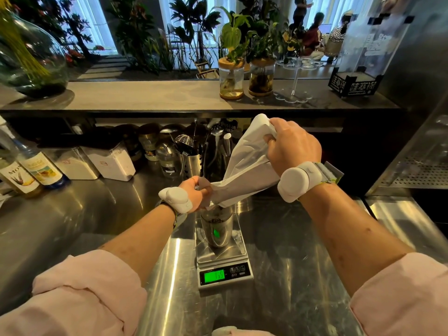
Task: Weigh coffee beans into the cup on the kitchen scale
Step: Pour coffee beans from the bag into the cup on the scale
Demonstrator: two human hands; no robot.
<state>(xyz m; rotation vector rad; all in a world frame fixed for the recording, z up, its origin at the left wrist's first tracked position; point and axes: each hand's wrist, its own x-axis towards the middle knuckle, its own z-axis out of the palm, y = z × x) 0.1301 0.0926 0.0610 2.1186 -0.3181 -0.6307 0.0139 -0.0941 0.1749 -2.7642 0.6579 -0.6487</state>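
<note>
A white coffee bag (244, 163) is tilted mouth-down over a steel cup (217, 229). The cup stands on the platform of a kitchen scale (224, 267), whose green display is lit. Dark beans show inside the cup near its rim. My right hand (293, 144) grips the raised bottom end of the bag. My left hand (196, 191) pinches the bag's mouth just above the cup's rim. Both wrists wear white bands.
The scale sits on a steel counter (291, 275). Behind it stand a utensil holder (191, 163), jars, two white lidded containers (109, 161) and syrup bottles (36, 168) at the left. A raised shelf (145, 95) carries plant jars and a glass vase.
</note>
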